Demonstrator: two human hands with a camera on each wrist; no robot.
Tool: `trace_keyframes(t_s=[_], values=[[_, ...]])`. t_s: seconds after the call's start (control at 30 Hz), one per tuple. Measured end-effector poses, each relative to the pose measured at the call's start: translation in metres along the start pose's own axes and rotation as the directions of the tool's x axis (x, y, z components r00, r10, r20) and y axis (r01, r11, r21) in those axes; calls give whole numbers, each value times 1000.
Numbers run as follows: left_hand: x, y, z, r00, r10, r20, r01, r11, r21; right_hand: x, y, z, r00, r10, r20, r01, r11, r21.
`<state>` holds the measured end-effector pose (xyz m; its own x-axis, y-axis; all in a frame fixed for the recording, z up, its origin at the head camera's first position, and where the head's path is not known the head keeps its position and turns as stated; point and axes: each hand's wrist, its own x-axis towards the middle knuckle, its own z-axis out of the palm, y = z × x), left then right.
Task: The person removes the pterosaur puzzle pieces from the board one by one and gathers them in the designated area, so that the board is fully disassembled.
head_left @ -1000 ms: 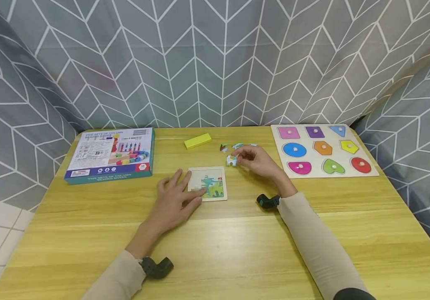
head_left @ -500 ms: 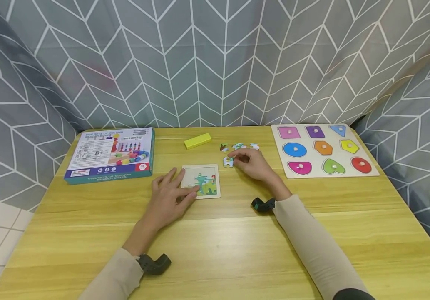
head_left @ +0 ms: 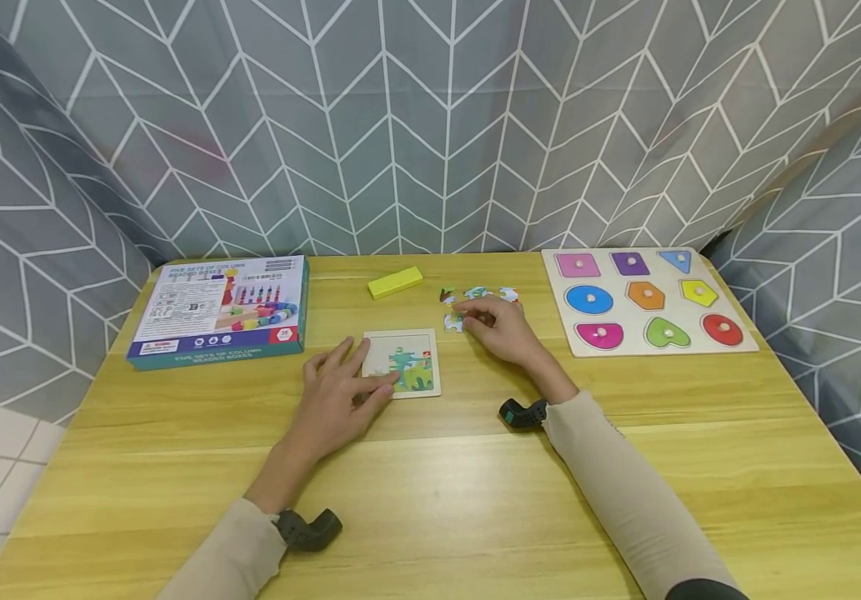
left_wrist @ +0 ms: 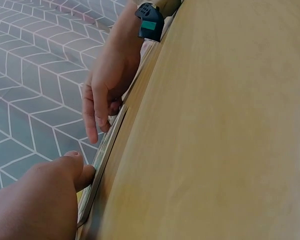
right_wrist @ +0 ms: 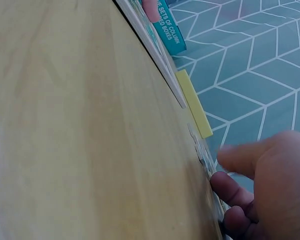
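Observation:
My left hand (head_left: 340,396) rests on the left side of a small square puzzle board (head_left: 438,383), fingers spread and index fingertip on its green picture. The lower right of that picture is filled in, and the upper left is pale. In the left wrist view, my left thumb (left_wrist: 85,175) lies at the board's edge. To the board's upper right, my right hand (head_left: 501,325) has its fingertips at a puzzle piece (head_left: 453,324) lying on the table. The index finger reaches over this piece, partly covering it. Several other puzzle pieces (head_left: 476,292) lie just beyond.
A yellow block (head_left: 395,282) lies at the back middle. A boxed bead set (head_left: 220,312) is at the back left, and a peg board with coloured shapes (head_left: 648,317) at the back right. A patterned grey curtain (head_left: 430,150) hangs behind the table.
The puzzle board has slid a little left with my left hand on it. My right hand has shifted left and its fingers moved over the piece, which also lies slightly farther left.

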<state>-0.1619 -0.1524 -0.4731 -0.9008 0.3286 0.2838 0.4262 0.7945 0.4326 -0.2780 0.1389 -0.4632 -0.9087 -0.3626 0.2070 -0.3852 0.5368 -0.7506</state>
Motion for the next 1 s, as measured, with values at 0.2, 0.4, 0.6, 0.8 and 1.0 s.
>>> trace_keyframes(t_s=[0.2, 0.4, 0.6, 0.8, 1.0], values=[[0, 1, -1, 1000, -6, 5, 6, 1000, 0, 0, -1, 0, 1000, -15, 4, 15, 998, -63], [0, 1, -1, 1000, -2, 2, 2, 1000, 4, 0, -1, 5, 1000, -9, -28, 6, 992, -122], [0, 0, 0, 1000, 2, -3, -2, 1000, 4, 1, -3, 7, 998, -5, -58, -3, 991, -132], [0, 0, 0, 1000, 3, 0, -3, 1000, 3, 2, -2, 9, 998, 1, -68, -10, 991, -134], [-1, 0, 2, 1000, 8, -10, -8, 1000, 7, 2, -1, 9, 997, -4, -77, -5, 993, -120]])
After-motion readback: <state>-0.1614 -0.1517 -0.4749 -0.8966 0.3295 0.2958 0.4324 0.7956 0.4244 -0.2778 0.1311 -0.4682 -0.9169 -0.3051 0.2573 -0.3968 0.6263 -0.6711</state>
